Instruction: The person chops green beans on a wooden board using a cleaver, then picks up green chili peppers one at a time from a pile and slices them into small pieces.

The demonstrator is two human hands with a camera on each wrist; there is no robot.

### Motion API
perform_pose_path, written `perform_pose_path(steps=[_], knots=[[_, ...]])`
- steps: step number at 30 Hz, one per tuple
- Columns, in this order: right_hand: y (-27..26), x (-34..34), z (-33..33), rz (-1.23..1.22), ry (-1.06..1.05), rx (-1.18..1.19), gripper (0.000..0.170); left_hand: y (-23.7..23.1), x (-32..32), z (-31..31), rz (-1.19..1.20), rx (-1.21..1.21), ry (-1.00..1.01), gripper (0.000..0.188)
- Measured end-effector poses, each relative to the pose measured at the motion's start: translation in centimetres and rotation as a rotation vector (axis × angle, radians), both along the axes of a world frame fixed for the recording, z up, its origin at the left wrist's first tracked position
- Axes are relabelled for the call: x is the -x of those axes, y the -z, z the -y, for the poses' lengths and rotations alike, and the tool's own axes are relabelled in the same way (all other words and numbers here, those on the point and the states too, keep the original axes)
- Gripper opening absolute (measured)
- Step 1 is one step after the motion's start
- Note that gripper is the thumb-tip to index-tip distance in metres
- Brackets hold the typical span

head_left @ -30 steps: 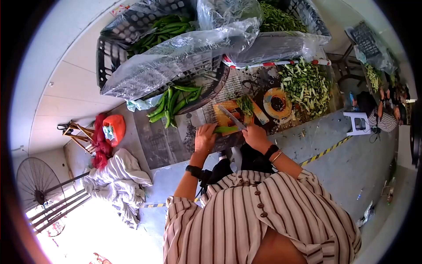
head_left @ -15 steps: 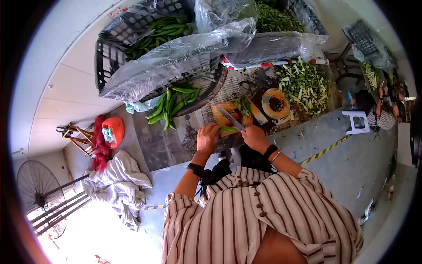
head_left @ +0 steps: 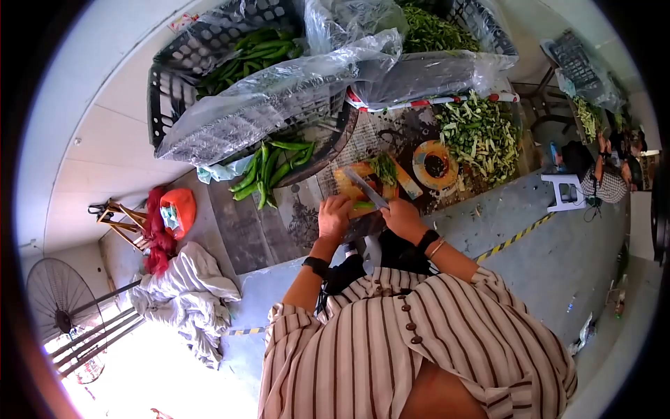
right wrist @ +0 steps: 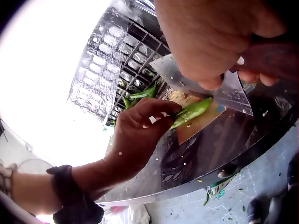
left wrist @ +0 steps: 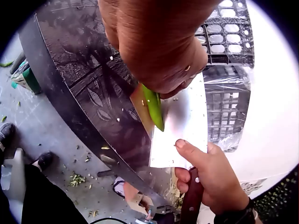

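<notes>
My left hand (head_left: 335,216) holds a green pepper (right wrist: 192,113) down on the dark patterned table, fingers bent over it. In the left wrist view the pepper (left wrist: 154,109) lies against the blade of a wide cleaver (left wrist: 179,126). My right hand (head_left: 405,221) grips the cleaver's dark red handle (left wrist: 190,200), thumb on the blade. A small bunch of green strips (head_left: 382,169) lies just beyond the blade. Whole green peppers (head_left: 266,173) lie to the left, and a heap of cut pieces (head_left: 481,136) lies to the right.
Black crates (head_left: 167,98) lined with clear plastic stand along the table's far side, holding whole peppers (head_left: 262,49) and cut green strips (head_left: 436,31). A white stool (head_left: 564,192) stands on the floor at right. Grey cloth (head_left: 185,297) and an orange bag (head_left: 180,209) lie at left.
The head view has shifted slightly. Both hands stay at nearly the same place, with the cleaver still beside the pepper, and less of the pepper shows past my left fingers.
</notes>
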State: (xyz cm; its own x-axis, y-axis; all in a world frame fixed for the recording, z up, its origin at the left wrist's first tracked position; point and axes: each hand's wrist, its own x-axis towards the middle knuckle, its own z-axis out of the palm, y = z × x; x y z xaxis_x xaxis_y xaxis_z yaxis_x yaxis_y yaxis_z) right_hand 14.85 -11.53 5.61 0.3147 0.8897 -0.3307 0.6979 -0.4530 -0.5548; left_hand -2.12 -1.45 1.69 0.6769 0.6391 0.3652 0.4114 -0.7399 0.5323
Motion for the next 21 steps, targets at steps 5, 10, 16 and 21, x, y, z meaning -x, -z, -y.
perform_pose_path(steps=[5, 10, 16, 21], knots=[[0.20, 0.14, 0.15, -0.001, 0.010, 0.013, 0.027, 0.28, 0.04, 0.19, 0.000, -0.019, 0.006, 0.023], [0.40, 0.05, 0.07, 0.025, 0.033, -0.001, 0.026, 0.25, 0.46, 0.53, 0.027, 0.049, 0.039, 0.017], [0.21, -0.08, -0.08, 0.018, 0.022, 0.005, 0.027, 0.67, 0.24, 0.80, 0.038, 0.053, -0.013, 0.015], [0.24, -0.25, -0.15, 0.003, 0.032, 0.019, 0.028, 0.04, -0.22, 0.34, 0.023, 0.037, 0.010, 0.017]])
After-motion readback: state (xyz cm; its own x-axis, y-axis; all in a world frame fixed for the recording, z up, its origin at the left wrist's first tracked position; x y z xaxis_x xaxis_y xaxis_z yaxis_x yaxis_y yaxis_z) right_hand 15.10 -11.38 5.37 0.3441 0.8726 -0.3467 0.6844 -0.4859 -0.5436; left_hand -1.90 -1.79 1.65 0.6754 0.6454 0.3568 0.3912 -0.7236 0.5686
